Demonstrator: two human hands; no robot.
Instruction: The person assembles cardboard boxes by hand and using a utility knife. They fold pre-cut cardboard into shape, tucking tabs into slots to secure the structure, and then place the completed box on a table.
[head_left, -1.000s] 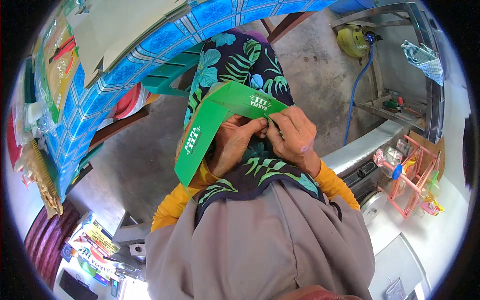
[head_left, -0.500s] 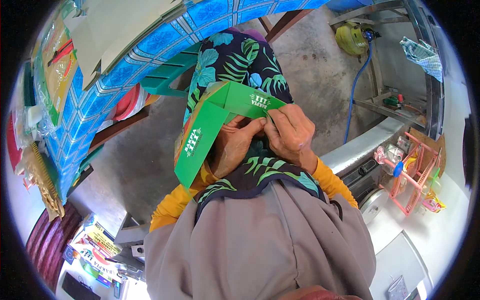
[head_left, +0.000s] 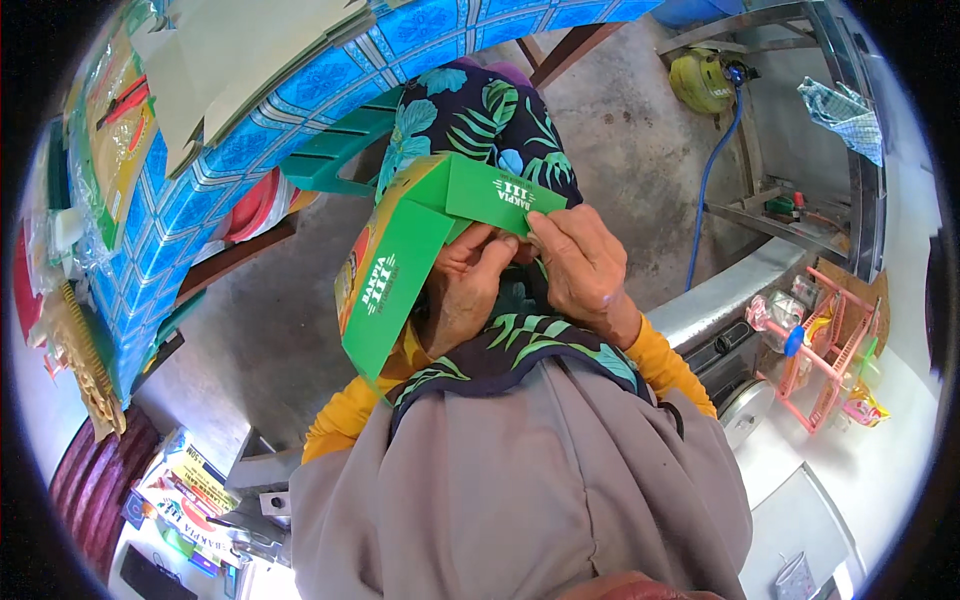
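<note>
A green printed cardboard box [head_left: 392, 275], partly folded, is held tilted above my lap. Two of its green side walls meet at a far corner, and part of a colourful outer face shows along its left. My left hand [head_left: 463, 298] reaches inside the box, thumb and fingers pinched together by the inner side of the far wall; the fingertips are partly hidden. My right hand [head_left: 583, 262] grips the right end of that far wall between thumb and curled fingers. Both hands are close together, nearly touching.
Stacked flat card sheets [head_left: 220, 60] lie on a table with a blue patterned cover [head_left: 330, 75] at the far left. A green plastic chair [head_left: 345, 145] stands under it. Right of me are a green gas cylinder [head_left: 703, 80] with a blue hose and a pink rack [head_left: 820, 350].
The box has shifted slightly left and tilted, showing more of its colourful outer face. My hands stay almost in place, the right still gripping the wall's end.
</note>
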